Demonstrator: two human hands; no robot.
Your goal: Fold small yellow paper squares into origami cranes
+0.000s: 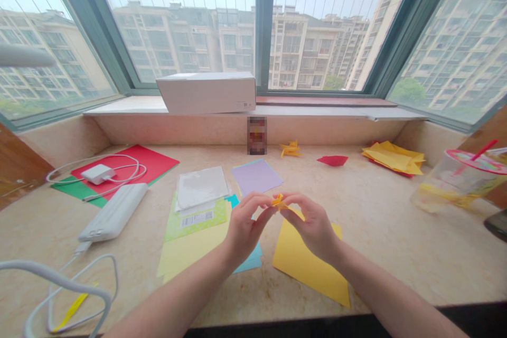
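A small folded piece of orange-yellow paper (279, 202) is pinched between my two hands, held above the counter. My left hand (250, 222) grips its left side between thumb and fingertips. On the other side, my right hand (311, 220) pinches it the same way. Fingers cover part of the folds, so the full shape is hidden. Below my right hand lies a flat yellow sheet (304, 261). Pale yellow and blue sheets (194, 251) spread under my left hand and forearm. Just beyond my hands rests a lilac sheet (257, 176).
A folded yellow paper figure (291, 148), a red paper shape (332, 160) and a yellow paper pile (394, 158) lie at the back. At right stands a plastic cup (439, 179) with a straw. A white power bank (114, 211) and cables occupy the left. A white box (208, 94) sits on the sill.
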